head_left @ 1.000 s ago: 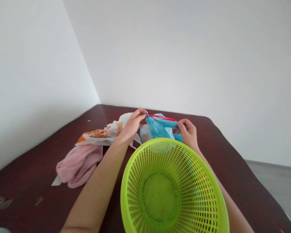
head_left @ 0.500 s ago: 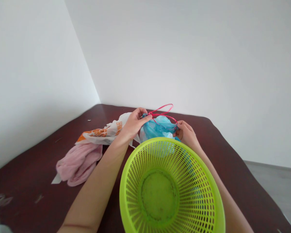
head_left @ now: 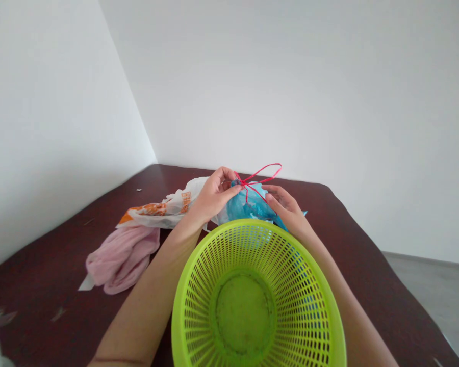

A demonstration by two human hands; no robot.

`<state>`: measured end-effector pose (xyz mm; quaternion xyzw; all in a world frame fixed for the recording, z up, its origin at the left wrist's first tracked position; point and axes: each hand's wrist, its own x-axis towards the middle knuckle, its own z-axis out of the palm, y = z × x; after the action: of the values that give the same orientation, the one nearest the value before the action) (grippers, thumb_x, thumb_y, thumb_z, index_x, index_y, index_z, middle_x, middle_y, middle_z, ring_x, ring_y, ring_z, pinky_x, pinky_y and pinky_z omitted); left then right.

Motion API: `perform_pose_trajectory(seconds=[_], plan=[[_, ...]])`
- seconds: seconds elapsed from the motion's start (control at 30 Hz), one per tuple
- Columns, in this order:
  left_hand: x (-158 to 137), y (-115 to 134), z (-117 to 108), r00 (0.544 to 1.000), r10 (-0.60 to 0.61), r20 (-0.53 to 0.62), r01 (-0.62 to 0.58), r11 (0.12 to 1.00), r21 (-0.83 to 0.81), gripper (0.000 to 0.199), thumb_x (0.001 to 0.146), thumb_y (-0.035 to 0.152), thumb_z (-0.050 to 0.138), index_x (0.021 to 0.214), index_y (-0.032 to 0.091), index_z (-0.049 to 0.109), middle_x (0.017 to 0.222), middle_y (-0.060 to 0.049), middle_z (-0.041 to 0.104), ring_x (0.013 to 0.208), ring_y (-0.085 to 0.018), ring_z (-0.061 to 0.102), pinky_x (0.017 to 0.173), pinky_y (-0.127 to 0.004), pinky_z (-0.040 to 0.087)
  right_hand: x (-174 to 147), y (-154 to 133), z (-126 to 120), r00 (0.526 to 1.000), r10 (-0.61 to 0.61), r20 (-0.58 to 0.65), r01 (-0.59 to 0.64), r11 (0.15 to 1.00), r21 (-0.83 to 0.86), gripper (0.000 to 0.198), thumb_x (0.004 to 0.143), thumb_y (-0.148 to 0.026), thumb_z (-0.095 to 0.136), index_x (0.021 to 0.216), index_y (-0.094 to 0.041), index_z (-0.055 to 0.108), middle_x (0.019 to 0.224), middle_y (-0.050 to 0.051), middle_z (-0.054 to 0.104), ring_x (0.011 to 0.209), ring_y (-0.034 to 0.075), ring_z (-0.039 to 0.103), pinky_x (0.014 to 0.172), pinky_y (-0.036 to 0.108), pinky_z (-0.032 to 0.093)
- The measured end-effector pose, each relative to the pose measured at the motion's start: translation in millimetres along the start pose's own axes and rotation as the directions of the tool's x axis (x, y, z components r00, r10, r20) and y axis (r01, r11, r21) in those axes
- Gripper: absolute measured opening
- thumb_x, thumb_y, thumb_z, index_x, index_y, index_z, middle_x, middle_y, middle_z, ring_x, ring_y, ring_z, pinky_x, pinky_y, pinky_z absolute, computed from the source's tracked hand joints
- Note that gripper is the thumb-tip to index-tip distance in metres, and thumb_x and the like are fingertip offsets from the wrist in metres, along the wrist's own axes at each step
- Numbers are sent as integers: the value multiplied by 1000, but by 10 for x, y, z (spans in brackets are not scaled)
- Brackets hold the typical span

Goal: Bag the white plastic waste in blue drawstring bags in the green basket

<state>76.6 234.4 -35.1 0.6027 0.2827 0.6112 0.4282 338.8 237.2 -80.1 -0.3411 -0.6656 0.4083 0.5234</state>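
The left hand [head_left: 219, 196] pinches the gathered neck of a blue plastic bag [head_left: 248, 208] between thumb and fingers, where a red string [head_left: 268, 177] crosses and sticks out in a loop to the right. The right hand [head_left: 286, 206] is at the bag's right side, its fingers bent and close together by a strand of the string; whether they grip it, I cannot tell. The bag is over the dark red desk [head_left: 367, 285], beyond a green basket [head_left: 245, 313] standing between the forearms. Left of the bag are a white bag with orange print [head_left: 178, 206] and a folded pink cloth [head_left: 124, 257].
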Motion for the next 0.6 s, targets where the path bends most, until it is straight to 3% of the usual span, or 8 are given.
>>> perform_pose_trajectory(seconds=[0.1,0.2,0.3,0.47,0.6], plan=[[6,-21,22,999,25,21,-26,997,72,35,90,25,96,97,22,62,102,-1,70,88,-13,66,80,-26,55,5,-33,-16,993,57,101,-62,997,44,41,101,-68,89,121,-32,91,121,7,90,106,27,81,95,44,67],[29,-72,1,999,16,39,-19,997,78,34,89,27,97,100,22,65,105,-2,73,90,-14,67,82,-27,56,24,-51,-24,994,43,103,-42,999,-19,33,96,-63,95,104,-32,93,117,6,92,110,30,83,104,48,66],[47,-110,-42,999,28,19,-31,991,132,30,90,26,95,104,22,68,112,-5,79,91,-15,71,83,-29,57,39,-56,-22,999,41,34,-41,999,-12,34,102,-65,88,96,-31,91,106,6,91,99,28,81,96,46,66],[70,-117,-136,992,84,-95,-49,945,323,19,94,24,89,102,22,72,106,-6,82,88,-18,75,75,-29,55,36,-41,-33,986,6,-165,19,989,149,31,108,-56,80,91,-30,82,94,5,85,87,25,77,86,42,64],[106,-123,-186,968,148,-204,-83,951,298,21,92,23,92,98,22,72,106,-5,82,89,-18,76,77,-29,56,44,-31,-68,947,45,-318,58,950,308,23,103,-46,81,89,-30,73,89,4,80,80,25,73,77,42,64]])
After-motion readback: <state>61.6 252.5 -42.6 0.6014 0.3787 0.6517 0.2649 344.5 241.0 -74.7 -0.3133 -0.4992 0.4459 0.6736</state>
